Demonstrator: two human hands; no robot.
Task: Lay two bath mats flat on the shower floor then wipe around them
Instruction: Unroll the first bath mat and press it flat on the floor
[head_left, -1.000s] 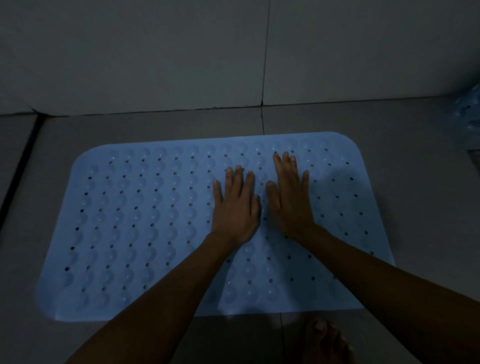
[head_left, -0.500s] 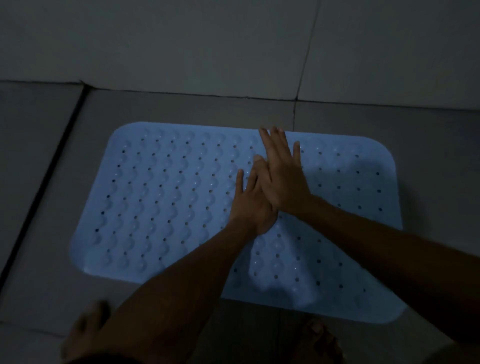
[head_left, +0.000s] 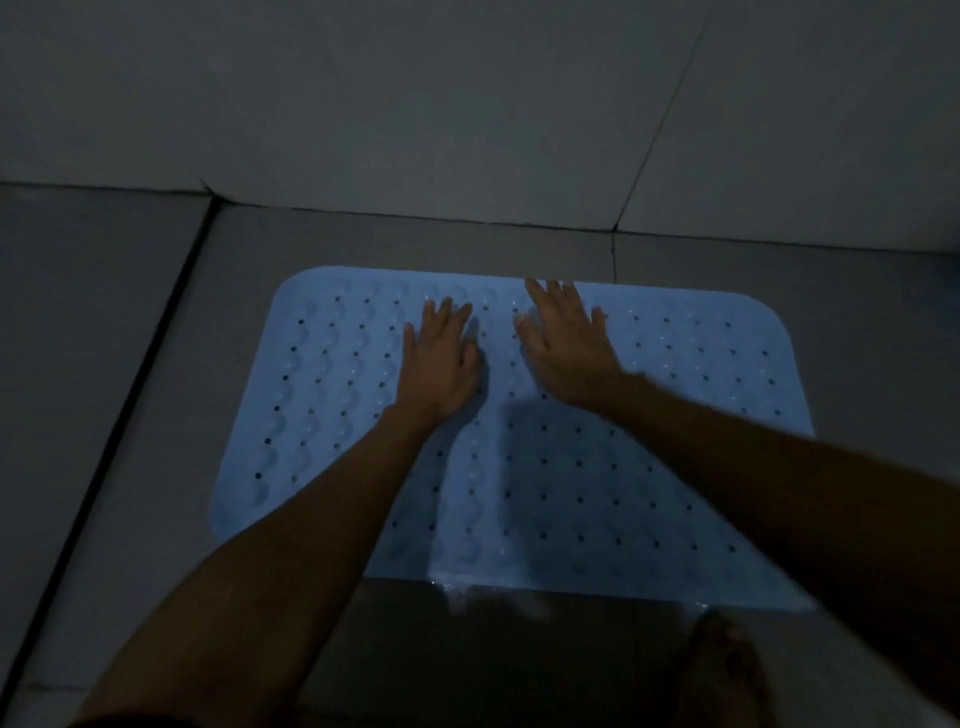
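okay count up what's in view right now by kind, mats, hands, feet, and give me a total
Blue bath mats: 1
Hands: 2, left hand and right hand, both flat on the mat
Bare feet: 1, at the bottom edge
Total: 4

mat (head_left: 649, 467): one pale blue bath mat, rectangular with rounded corners; only this one is in view
surface: rows of small dark holes and round raised bumps all over; the light is dim
pose: spread flat on the floor (head_left: 130, 364), no fold or curl showing; long sides run left to right
place: its far long edge lies near the foot of the wall (head_left: 415, 104); its left short edge is well apart from the dark floor joint on the left; near edge partly hidden by arms
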